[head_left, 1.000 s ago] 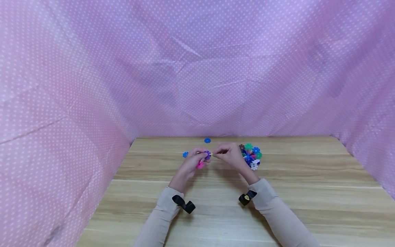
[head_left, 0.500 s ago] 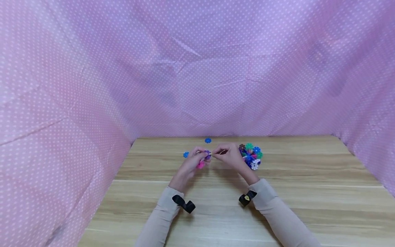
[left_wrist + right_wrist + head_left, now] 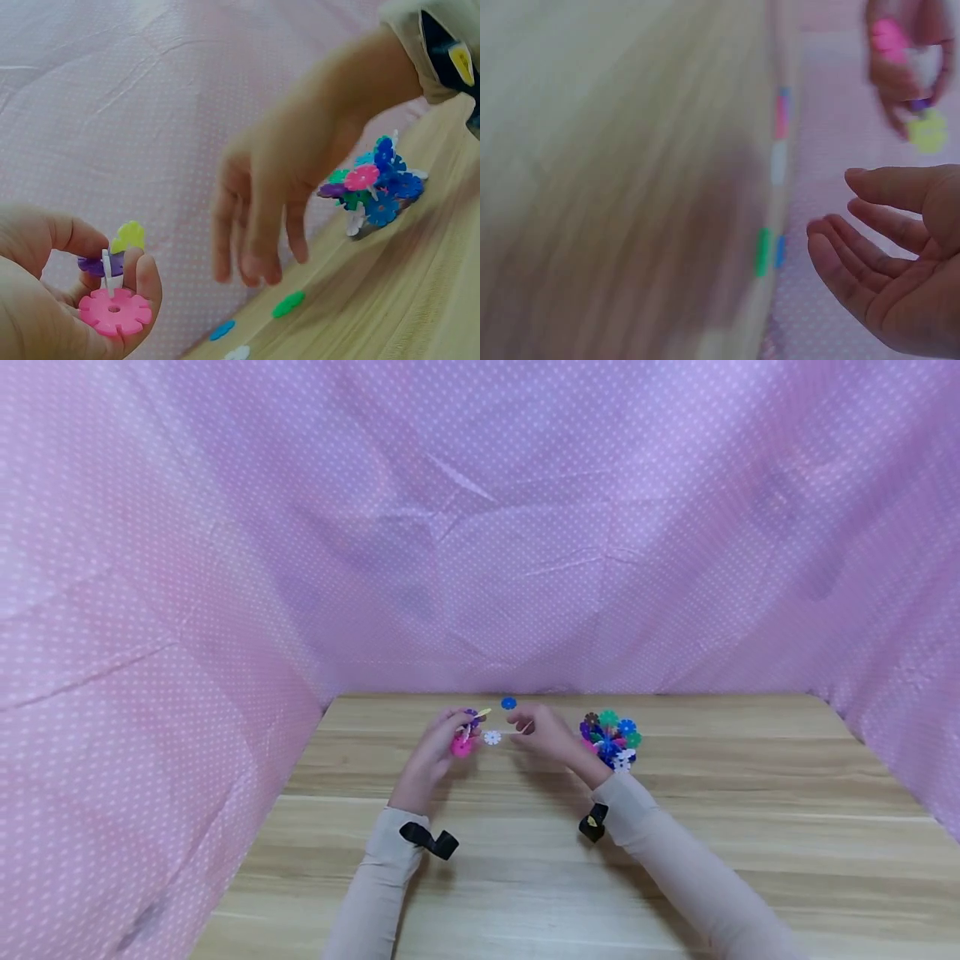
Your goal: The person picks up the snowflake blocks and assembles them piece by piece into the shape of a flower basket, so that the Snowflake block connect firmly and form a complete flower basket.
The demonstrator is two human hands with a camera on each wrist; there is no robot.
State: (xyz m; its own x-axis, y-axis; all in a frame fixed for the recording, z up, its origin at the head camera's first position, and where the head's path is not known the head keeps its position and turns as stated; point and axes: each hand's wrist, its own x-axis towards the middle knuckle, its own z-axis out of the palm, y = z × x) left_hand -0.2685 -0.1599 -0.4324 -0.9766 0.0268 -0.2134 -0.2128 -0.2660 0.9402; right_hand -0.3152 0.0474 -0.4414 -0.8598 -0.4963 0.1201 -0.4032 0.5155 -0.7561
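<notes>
My left hand [image 3: 435,750] grips a small chain of joined flower-shaped building discs. In the left wrist view the chain has a pink disc [image 3: 133,313] at the bottom, a white disc [image 3: 106,268] on edge, a purple disc [image 3: 91,266] and a yellow disc [image 3: 129,237] at the top. To its right, my right hand [image 3: 549,735] hovers with loosely bent fingers and an empty palm, as the right wrist view confirms. A loose white disc [image 3: 492,737] and green disc [image 3: 289,304] lie on the table below and between the hands.
A heap of coloured flower discs [image 3: 609,743] stands on the wooden table [image 3: 525,877], right of my right hand. One blue disc [image 3: 508,702] lies near the back edge. Pink dotted cloth [image 3: 480,568] hangs behind the table and along the sides.
My right hand has let go of the yellow disc, which now sits on the purple one. The left hand has moved left with the chain, and the white disc between the hands has come into view.
</notes>
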